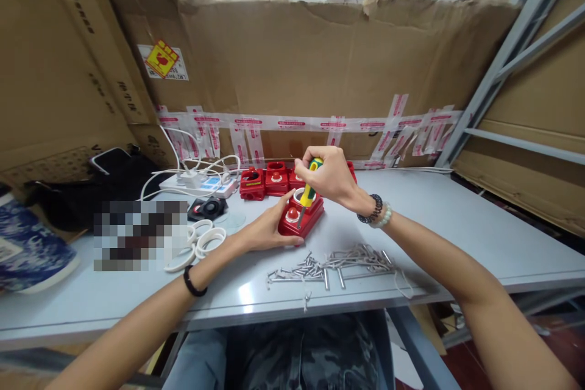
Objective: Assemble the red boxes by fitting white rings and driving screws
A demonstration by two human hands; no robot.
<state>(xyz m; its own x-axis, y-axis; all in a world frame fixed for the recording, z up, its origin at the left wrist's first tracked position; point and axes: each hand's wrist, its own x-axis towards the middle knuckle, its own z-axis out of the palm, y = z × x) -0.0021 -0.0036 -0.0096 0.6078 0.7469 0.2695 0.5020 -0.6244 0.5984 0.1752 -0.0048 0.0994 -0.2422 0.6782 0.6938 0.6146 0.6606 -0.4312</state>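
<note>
1. On the bench (420, 213): open room right of the red housing (311, 218); front edge nearer than it.
2. Gripped from the housing's left by the left hand (267, 231).
3. Clasped in the right hand (331, 177) above the housing: tilted screwdriver (307, 196), tip at its near end.

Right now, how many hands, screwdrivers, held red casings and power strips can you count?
Hands: 2 (left hand, right hand)
Screwdriver: 1
Red casing held: 1
Power strip: 1
Total: 5
</note>
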